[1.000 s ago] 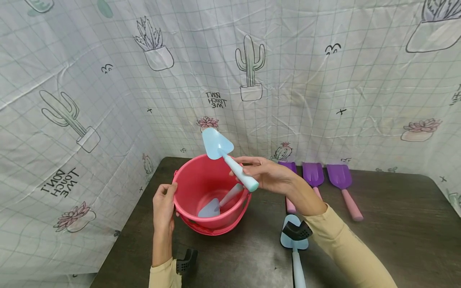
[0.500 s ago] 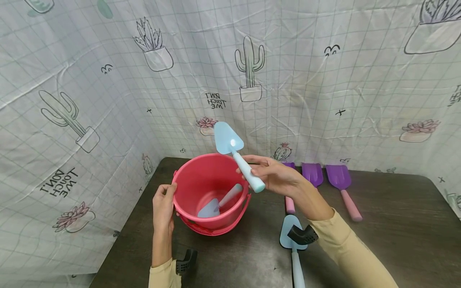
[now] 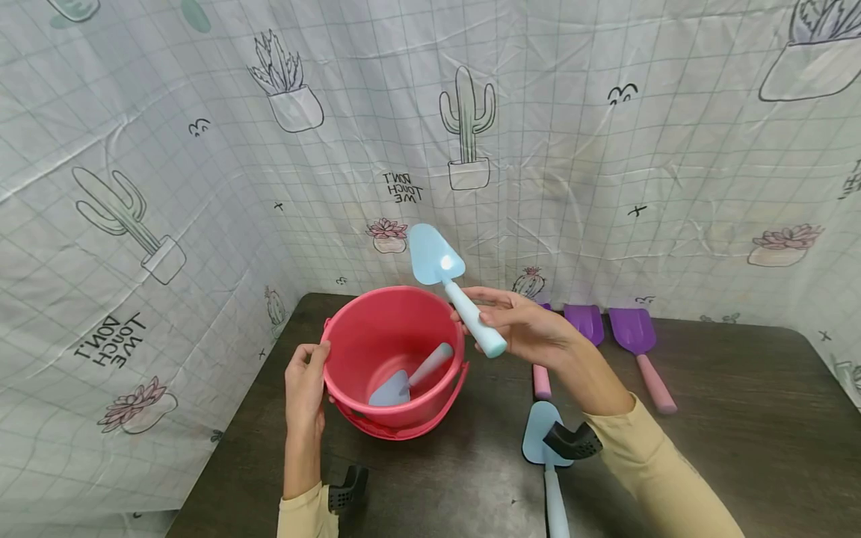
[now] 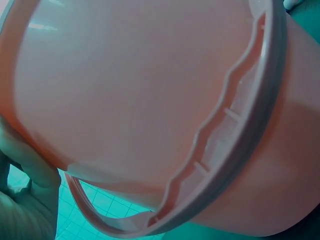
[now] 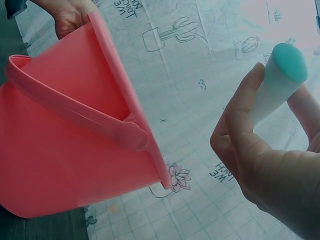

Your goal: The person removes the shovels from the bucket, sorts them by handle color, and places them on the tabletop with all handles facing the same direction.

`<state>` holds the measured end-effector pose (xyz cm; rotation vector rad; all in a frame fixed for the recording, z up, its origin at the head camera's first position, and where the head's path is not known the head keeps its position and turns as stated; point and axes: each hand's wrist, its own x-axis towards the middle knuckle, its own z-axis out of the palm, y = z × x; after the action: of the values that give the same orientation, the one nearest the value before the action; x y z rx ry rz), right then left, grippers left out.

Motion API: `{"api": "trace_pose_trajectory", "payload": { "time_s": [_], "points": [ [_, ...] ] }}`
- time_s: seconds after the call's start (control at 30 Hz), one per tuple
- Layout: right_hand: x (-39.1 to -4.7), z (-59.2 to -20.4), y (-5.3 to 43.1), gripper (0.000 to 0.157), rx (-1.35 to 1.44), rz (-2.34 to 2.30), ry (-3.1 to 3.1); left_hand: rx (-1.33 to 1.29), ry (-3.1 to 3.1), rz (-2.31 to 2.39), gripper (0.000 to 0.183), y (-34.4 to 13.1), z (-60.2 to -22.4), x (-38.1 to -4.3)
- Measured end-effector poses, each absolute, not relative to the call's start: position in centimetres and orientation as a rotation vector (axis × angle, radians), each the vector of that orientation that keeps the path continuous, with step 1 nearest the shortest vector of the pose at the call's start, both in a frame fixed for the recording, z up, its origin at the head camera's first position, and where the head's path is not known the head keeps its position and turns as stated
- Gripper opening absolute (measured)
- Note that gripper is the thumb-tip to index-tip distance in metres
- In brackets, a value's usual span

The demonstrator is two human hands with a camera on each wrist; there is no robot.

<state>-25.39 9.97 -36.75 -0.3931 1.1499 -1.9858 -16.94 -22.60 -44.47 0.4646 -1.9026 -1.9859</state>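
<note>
1. Brown wooden table [image 3: 740,381], bearing the bucket and the loose tools.
2. Red plastic bucket [image 3: 373,332], its rim gripped on the left side by the left hand [image 3: 306,381]; both have stayed put.
3. Purple-bladed spades with pink handles [image 3: 634,330], lying beyond the right arm.
4. Pale-blue triangular trowel [image 3: 439,258], pinched by its handle between the thumb and fingers of the right hand [image 3: 528,325]. It has just shifted rightward, off the bucket's mouth; I judge it clear of the opening, not put in.
5. Matching pale-blue trowels: one inside the bucket [image 3: 429,364], another on the table [image 3: 555,501].
</note>
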Motion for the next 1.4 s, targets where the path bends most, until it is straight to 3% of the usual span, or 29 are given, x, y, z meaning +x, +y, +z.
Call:
{"api": "trace_pose_trajectory", "payload": {
  "time_s": [0.2, 0.37, 0.7, 1.17, 1.4],
  "points": [
    [-25.1, -36.8, 10.7, 0.053, -0.435, -2.005, 1.193, 0.469, -1.909, -1.979, 0.027, -22.7, -44.5, -17.0],
    [-24.7, -36.6, 11.5, 0.056, -0.464, -2.021, 1.196, 0.466, -1.913, -1.976, 0.027, -22.7, -44.5, -17.0],
    [-24.4, -36.7, 12.8, 0.042, -0.543, -2.019, 1.165, 0.473, -1.914, -1.979, 0.027, -22.7, -44.5, -17.0],
    [-24.4, -38.3, 14.5, 0.041, -0.679, -1.970, 1.171, 0.471, -1.917, -1.979, 0.026, -22.8, -44.7, -17.1],
    [-24.2, -38.9, 15.2, 0.058, -0.666, -2.012, 1.088, 0.464, -1.924, -1.975, 0.026, -22.8, -44.8, -17.1]
  ]
}}
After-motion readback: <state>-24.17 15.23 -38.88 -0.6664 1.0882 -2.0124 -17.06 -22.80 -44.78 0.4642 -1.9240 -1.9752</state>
